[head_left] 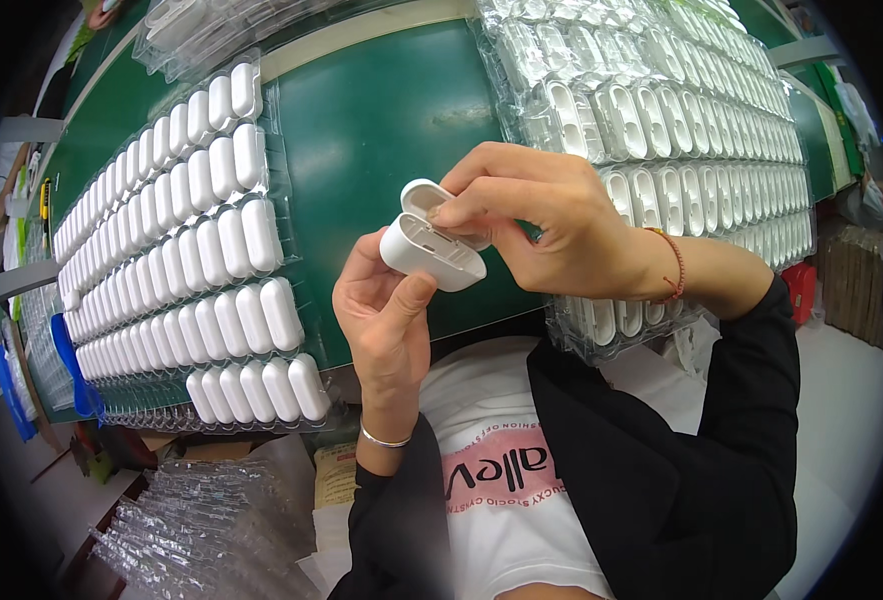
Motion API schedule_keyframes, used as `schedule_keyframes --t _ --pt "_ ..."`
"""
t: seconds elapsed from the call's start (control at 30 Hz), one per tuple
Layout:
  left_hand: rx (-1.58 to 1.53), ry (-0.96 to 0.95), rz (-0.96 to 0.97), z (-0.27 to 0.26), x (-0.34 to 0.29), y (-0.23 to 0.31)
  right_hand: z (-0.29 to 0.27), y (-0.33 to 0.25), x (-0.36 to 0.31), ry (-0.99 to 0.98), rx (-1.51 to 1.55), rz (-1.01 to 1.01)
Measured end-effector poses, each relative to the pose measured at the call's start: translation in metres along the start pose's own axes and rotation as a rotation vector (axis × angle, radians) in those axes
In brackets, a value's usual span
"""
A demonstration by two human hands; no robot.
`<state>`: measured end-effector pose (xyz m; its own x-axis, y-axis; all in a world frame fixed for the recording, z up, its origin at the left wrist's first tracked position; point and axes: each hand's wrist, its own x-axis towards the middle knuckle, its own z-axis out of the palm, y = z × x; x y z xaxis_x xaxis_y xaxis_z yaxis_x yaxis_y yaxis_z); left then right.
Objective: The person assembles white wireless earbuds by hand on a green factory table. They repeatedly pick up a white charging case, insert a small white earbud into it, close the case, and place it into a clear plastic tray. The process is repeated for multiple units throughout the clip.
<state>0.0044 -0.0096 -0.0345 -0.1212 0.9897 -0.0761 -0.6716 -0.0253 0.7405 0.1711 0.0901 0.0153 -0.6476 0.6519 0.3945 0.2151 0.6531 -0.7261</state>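
Above the green table I hold a small white earbud charging case [426, 255] with its lid tilted up. My left hand [386, 310] grips the body of the case from below, thumb on its front. With thumb and fingers my right hand [541, 215] pinches the raised lid [423, 197] at the top. The case's inner hollow faces up toward me. Part of the lid is hidden behind my right fingers.
On the left, a clear plastic tray [286, 240] carries rows of white rounded case pieces [223, 170]. Another tray to the right holds white hollow shells [676, 110]. Bare green tabletop [376, 110] lies between them. Stacked clear trays [211, 520] stand below the table at lower left.
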Motion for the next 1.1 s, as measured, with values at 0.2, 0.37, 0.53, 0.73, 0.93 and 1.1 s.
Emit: schedule_keyframes --t 0.2,0.37,0.53,0.73,0.93,1.1 --pt "-0.011 0.02 0.053 0.002 0.002 -0.005 -0.005 0.0 0.01 -0.038 0.114 0.012" --pt "-0.05 0.023 0.055 0.004 0.004 0.001 -0.013 -0.009 0.022 -0.014 0.055 0.033" --pt "0.014 0.12 0.244 0.009 0.01 0.016 -0.004 -0.024 0.029 -0.104 0.165 0.018" --pt "0.166 0.21 0.253 0.023 0.017 0.018 -0.009 -0.007 0.076 -0.076 0.1 0.032" --pt "0.646 0.048 0.273 -0.003 -0.003 -0.007 -0.014 0.061 0.242 0.168 -0.103 -0.064" --pt "0.597 0.0 0.204 0.004 0.004 -0.003 -0.017 0.117 0.349 0.347 -0.365 -0.251"
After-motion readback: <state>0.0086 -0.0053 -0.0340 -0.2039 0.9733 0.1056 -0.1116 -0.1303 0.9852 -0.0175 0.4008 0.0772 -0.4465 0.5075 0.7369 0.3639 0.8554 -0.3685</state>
